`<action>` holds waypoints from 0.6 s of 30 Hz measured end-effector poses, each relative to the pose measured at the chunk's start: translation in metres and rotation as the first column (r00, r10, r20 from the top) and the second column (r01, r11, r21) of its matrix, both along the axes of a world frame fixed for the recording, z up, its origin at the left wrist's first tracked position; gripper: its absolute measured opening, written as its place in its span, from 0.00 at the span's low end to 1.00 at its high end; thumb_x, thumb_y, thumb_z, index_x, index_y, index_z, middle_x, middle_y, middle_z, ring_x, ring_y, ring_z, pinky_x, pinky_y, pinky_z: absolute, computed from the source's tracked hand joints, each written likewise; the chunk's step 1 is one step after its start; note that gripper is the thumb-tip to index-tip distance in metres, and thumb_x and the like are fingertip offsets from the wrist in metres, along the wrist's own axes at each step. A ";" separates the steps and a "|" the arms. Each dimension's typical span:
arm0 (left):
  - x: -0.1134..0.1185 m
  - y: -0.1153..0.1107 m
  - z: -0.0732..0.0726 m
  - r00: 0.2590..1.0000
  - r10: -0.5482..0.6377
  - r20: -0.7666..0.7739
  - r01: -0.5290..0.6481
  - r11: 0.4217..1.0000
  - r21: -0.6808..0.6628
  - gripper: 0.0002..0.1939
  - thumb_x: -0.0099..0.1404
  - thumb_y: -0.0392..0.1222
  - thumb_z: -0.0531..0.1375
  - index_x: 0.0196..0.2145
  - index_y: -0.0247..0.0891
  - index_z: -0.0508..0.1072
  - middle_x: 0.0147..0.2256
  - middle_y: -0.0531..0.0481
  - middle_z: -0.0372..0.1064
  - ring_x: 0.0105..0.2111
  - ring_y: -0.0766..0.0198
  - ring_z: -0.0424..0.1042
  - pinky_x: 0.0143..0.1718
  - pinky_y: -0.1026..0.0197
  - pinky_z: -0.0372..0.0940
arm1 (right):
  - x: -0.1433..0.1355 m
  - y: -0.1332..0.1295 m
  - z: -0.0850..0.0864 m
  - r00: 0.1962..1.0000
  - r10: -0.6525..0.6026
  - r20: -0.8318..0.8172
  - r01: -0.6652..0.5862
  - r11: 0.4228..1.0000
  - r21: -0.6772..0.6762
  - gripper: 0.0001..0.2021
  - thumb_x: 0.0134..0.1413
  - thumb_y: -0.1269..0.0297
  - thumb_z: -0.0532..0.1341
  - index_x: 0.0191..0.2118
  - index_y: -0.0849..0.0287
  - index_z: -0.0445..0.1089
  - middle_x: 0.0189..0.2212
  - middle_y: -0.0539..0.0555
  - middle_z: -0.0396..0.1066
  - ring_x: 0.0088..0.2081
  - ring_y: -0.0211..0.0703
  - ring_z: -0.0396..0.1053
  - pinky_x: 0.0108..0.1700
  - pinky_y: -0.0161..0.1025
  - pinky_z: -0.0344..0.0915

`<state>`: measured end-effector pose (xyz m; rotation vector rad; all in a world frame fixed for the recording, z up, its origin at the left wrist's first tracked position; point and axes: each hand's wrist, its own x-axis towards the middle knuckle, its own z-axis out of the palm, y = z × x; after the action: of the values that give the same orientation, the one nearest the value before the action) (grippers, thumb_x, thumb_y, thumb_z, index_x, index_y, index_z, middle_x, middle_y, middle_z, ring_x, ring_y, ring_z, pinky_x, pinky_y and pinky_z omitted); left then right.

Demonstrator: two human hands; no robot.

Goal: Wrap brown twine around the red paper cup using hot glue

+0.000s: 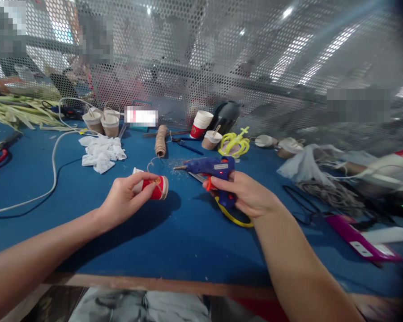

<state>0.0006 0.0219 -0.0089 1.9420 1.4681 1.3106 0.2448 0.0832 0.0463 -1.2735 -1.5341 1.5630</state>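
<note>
L hand (122,197): thumb + fingers pinching red cup (160,188) over table (174,250). R hand (251,194): fingers wrapped round glue gun (210,166), approx cup's 2:30. Twine roll (160,142) at cup's 12.

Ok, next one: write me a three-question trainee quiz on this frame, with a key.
1. Which hand holds the blue plastic glue gun?
2. True or false: the hand-held red-and-white paper cup is upright.
3. In the picture, what lies between the white lacy cloth and the yellow openwork crown? A: flat purple package; B: roll of brown twine; C: red-handled tool.

Key: 1. Right hand. 2. False; the left hand holds it sideways. 3. B.
</note>
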 end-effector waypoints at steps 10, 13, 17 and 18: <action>-0.001 0.002 0.004 1.000 0.018 0.017 -0.018 1.000 0.004 0.14 0.59 0.43 0.54 0.38 0.34 0.73 0.26 0.51 0.73 0.21 0.70 0.64 0.22 0.70 0.59 | -0.015 0.037 0.008 0.980 -0.154 0.129 0.151 0.988 0.036 0.10 0.51 0.64 0.60 0.23 0.63 0.62 0.18 0.48 0.62 0.18 0.28 0.57 0.19 0.28 0.56; -0.001 0.001 0.004 1.000 0.008 0.007 -0.009 1.000 0.011 0.14 0.59 0.43 0.54 0.39 0.34 0.73 0.26 0.51 0.72 0.20 0.71 0.63 0.22 0.70 0.59 | -0.016 0.058 -0.003 0.945 -0.240 0.221 0.218 0.968 0.121 0.14 0.58 0.62 0.53 0.23 0.62 0.61 0.18 0.49 0.63 0.18 0.28 0.59 0.21 0.28 0.58; -0.001 0.000 0.004 1.000 0.015 -0.022 -0.014 1.000 0.028 0.15 0.60 0.43 0.53 0.39 0.33 0.73 0.22 0.52 0.71 0.19 0.71 0.61 0.21 0.70 0.57 | -0.015 0.084 -0.022 0.858 -0.321 0.401 0.249 0.943 0.223 0.18 0.57 0.56 0.53 0.20 0.62 0.61 0.15 0.48 0.61 0.15 0.28 0.57 0.19 0.28 0.56; -0.001 -0.001 0.004 0.999 0.018 -0.030 -0.017 0.999 0.029 0.15 0.60 0.43 0.53 0.39 0.33 0.73 0.21 0.52 0.70 0.18 0.71 0.61 0.20 0.70 0.56 | -0.015 0.089 -0.026 0.830 -0.332 0.448 0.242 0.938 0.246 0.20 0.56 0.55 0.53 0.20 0.62 0.61 0.15 0.49 0.61 0.15 0.29 0.57 0.19 0.29 0.56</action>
<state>-0.0005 0.0213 -0.0053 1.9792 1.4916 1.3227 0.2301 0.1720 0.0198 -1.7864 -1.6293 0.9257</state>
